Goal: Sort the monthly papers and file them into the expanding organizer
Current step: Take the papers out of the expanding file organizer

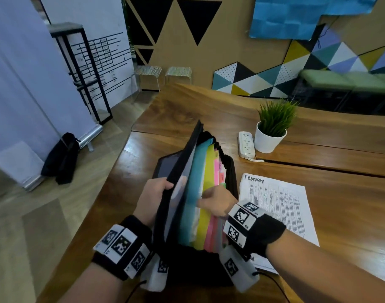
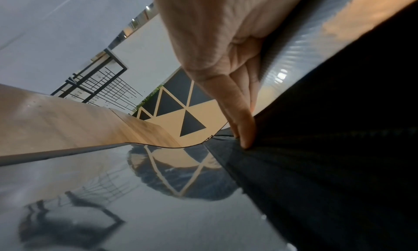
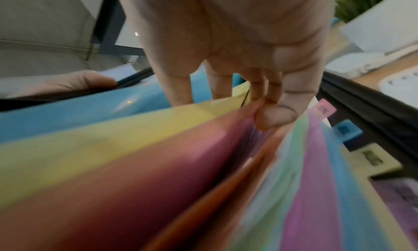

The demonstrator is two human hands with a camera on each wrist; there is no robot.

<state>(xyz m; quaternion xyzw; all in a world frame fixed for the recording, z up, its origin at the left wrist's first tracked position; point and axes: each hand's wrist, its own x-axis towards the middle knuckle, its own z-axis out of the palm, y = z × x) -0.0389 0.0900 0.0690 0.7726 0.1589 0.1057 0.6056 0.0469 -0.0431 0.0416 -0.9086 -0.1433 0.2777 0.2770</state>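
Observation:
A black expanding organizer (image 1: 232,171) stands open on the wooden table (image 1: 318,136), showing blue, yellow, pink and orange dividers (image 1: 195,182). My left hand (image 1: 153,194) grips its black front flap (image 1: 182,158) and holds it back; in the left wrist view my fingers (image 2: 244,122) lie along that flap (image 2: 339,147). My right hand (image 1: 215,201) reaches in among the dividers. In the right wrist view its fingertips (image 3: 271,115) pinch the top edges of the yellow and pink dividers (image 3: 158,138). A printed sheet headed "February" (image 1: 281,204) lies flat to the right of the organizer.
A white power strip (image 1: 246,145) and a potted green plant (image 1: 272,132) stand behind the sheet. Coloured index tabs (image 3: 346,129) line the organizer's right side. The table's left edge runs close to the organizer; a black bag (image 1: 62,158) sits on the floor beyond.

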